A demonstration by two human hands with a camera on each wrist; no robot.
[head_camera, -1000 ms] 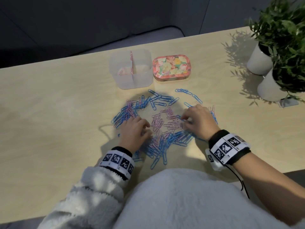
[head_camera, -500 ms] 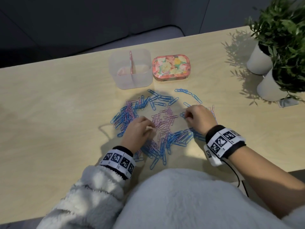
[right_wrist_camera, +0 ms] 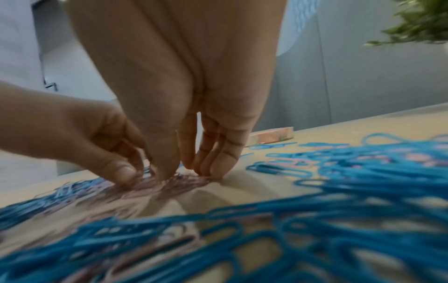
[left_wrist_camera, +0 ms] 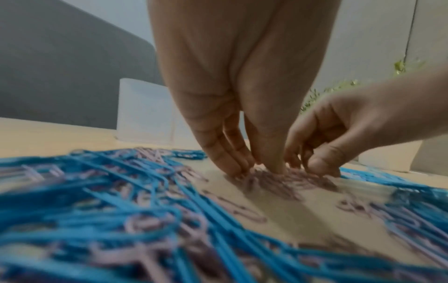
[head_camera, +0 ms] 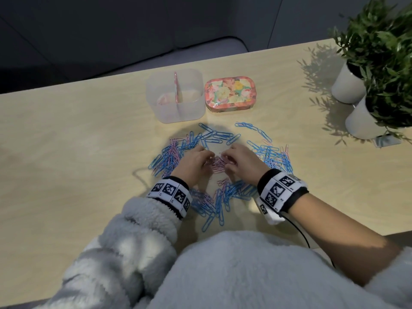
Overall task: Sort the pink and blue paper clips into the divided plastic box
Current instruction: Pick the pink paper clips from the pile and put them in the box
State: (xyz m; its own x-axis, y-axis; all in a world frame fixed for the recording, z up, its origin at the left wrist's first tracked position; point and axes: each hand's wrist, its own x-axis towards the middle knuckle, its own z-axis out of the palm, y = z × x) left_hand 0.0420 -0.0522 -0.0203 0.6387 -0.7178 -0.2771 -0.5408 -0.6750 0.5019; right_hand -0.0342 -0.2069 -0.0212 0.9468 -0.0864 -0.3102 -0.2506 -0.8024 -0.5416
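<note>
Pink and blue paper clips lie spread on the wooden table (head_camera: pixel 78 141). At their middle a small heap of pink clips (head_camera: pixel 219 165) is bunched up. My left hand (head_camera: pixel 207 160) and right hand (head_camera: pixel 225 160) meet over it, thumbs and fingertips pinching into the heap from both sides. The wrist views show the same: left hand (left_wrist_camera: pixel 257 168), right hand (right_wrist_camera: pixel 186 172), tips down in the pink clips (left_wrist_camera: pixel 278 181). Blue clips (head_camera: pixel 214 137) ring the hands. The clear divided box (head_camera: pixel 176 108) stands beyond them, with some pink clips in its left compartment.
A flowered tin (head_camera: pixel 230 94) sits right of the box. Two white pots with green plants (head_camera: pixel 347 85) (head_camera: pixel 365 121) stand at the far right. My fleece sleeve and body cover the near table edge. Bare tabletop stretches to the left.
Both hands have slid inward from the sides of the pile and come together, raking pink clips into one heap between them.
</note>
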